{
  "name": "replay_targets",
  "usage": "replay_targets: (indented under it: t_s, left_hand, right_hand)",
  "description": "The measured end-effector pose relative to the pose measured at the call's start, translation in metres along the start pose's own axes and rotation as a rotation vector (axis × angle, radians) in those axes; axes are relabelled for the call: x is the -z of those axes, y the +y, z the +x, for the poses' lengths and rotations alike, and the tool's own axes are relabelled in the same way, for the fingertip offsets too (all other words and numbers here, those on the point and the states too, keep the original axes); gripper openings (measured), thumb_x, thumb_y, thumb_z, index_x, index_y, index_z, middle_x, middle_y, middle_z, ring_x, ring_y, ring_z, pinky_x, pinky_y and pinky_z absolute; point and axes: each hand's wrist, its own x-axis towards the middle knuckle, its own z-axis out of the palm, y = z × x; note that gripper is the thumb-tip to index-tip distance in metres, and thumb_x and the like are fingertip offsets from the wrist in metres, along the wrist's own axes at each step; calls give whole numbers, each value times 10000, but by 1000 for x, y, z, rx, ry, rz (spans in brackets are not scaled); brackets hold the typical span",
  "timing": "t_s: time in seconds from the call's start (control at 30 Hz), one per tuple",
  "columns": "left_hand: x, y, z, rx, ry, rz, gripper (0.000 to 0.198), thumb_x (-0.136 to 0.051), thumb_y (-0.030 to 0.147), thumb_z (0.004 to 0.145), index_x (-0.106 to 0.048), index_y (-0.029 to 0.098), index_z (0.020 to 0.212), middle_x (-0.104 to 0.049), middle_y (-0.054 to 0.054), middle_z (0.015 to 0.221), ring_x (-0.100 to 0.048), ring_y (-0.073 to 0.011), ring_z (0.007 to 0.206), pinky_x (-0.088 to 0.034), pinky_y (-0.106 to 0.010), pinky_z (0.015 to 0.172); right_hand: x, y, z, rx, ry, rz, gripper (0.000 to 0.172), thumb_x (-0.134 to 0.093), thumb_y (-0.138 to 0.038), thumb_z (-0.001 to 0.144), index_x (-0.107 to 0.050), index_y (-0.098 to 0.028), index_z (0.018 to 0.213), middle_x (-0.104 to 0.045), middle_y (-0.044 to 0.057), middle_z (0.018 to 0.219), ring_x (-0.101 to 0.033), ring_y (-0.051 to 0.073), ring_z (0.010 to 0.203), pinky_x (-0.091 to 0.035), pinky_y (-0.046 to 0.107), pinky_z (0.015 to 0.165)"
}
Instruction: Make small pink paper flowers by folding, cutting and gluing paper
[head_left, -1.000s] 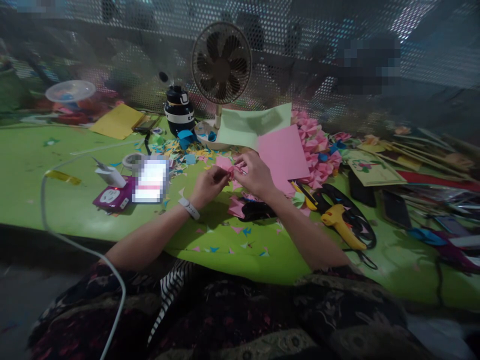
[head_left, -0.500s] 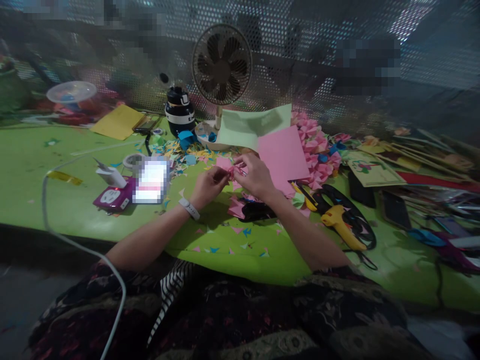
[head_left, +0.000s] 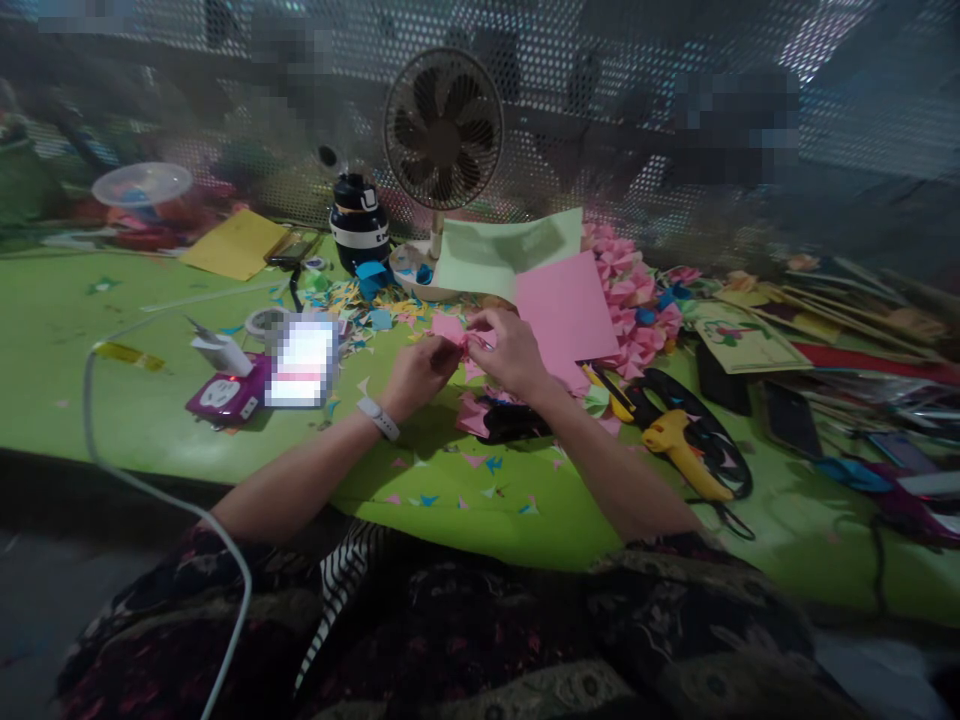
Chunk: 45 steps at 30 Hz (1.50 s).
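Between my hands is a small folded piece of pink paper (head_left: 466,343), pinched at its left by the fingers of my left hand (head_left: 421,374) and at its right by my right hand (head_left: 510,350). My fingers partly cover it. Just behind my right hand lie a large pink sheet (head_left: 566,305) and a pale green sheet (head_left: 510,252). A heap of pink folded paper pieces (head_left: 634,285) sits to their right. Under my right wrist is a black object (head_left: 514,423) beside pink paper.
A yellow glue gun (head_left: 686,455) lies at the right, near black-handled scissors (head_left: 664,395). At the left are a lit phone (head_left: 301,365) and a purple power socket (head_left: 225,397) with a cable. A fan (head_left: 444,130) and a dark bottle (head_left: 360,225) stand behind.
My fingers have shifted slightly around the small pink paper. Both hands stay in nearly the same place.
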Motion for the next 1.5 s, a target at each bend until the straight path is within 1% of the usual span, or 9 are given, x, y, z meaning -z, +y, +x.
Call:
replay_targets:
  t_s: [0.1, 0.23, 0.33, 0.4, 0.67, 0.93, 1.07, 1.3, 1.5]
  left_hand:
    - [0, -1, 1, 22, -9, -37, 288, -700, 454, 840, -664, 170, 809, -722, -63, 747, -660, -151, 676, -527, -256, 632]
    - [0, -4, 5, 144, 5, -250, 372, -735, 520, 786, -657, 158, 818, -719, -59, 738, -680, -157, 661, -576, -292, 658]
    - [0, -4, 7, 240, 20, -376, 425, -771, 542, 734, -654, 139, 805, -708, -51, 703, -681, -148, 626, -599, -307, 662]
    - [0, -2, 8, 265, 21, -408, 435, -791, 540, 708, -656, 137, 796, -710, -47, 700, -682, -144, 619, -606, -311, 664]
    - [1, 1, 7, 259, 7, -400, 391, -790, 495, 723, -654, 135, 794, -706, -47, 698, -678, -132, 616, -588, -284, 640]
    - [0, -4, 6, 213, 9, -318, 404, -744, 537, 760, -653, 146, 797, -691, -49, 693, -668, -143, 625, -585, -294, 636]
    - [0, -7, 5, 180, -6, -309, 417, -732, 558, 772, -655, 150, 810, -701, -55, 732, -669, -146, 653, -594, -305, 665]
    - [2, -4, 6, 172, -16, -272, 378, -728, 522, 791, -651, 153, 807, -697, -59, 716, -659, -140, 635, -590, -306, 662]
    - [2, -4, 5, 165, -10, -278, 381, -739, 525, 779, -653, 154, 795, -695, -57, 698, -659, -150, 624, -586, -305, 640]
  right_hand:
    - [2, -1, 1, -2, -11, 39, 132, -610, -198, 803, -628, -198, 934, -714, 93, 986, -631, 262, 943, -477, 408, 868]
    - [6, -3, 1, 34, -15, 101, 169, -615, -235, 811, -616, -197, 976, -701, 103, 1036, -625, 254, 977, -490, 388, 870]
    - [6, -3, 0, 111, -9, 31, 170, -622, -259, 819, -612, -204, 979, -692, 117, 1073, -611, 270, 1033, -470, 407, 923]
    - [5, -2, 0, 159, -12, -38, 146, -616, -252, 829, -618, -207, 967, -690, 122, 1093, -598, 283, 1079, -443, 429, 965]
    - [2, 4, -1, 208, -11, -113, 109, -586, -213, 859, -635, -207, 957, -686, 126, 1170, -574, 287, 1165, -408, 445, 1010]
    - [1, 2, -3, 212, 15, -208, 109, -572, -202, 878, -651, -202, 953, -703, 118, 1162, -593, 293, 1109, -376, 491, 1059]
    - [2, -1, -5, 222, 22, -232, 148, -533, -215, 917, -672, -209, 969, -696, 117, 1180, -577, 302, 1110, -318, 565, 1115]
    - [3, 0, -5, 244, 26, -196, 234, -509, -198, 930, -707, -229, 1049, -686, 105, 1184, -581, 300, 1122, -282, 651, 1147]
    - [4, 1, -5, 277, 12, -234, 219, -522, -192, 923, -711, -234, 1025, -682, 87, 1205, -575, 296, 1145, -252, 658, 1172]
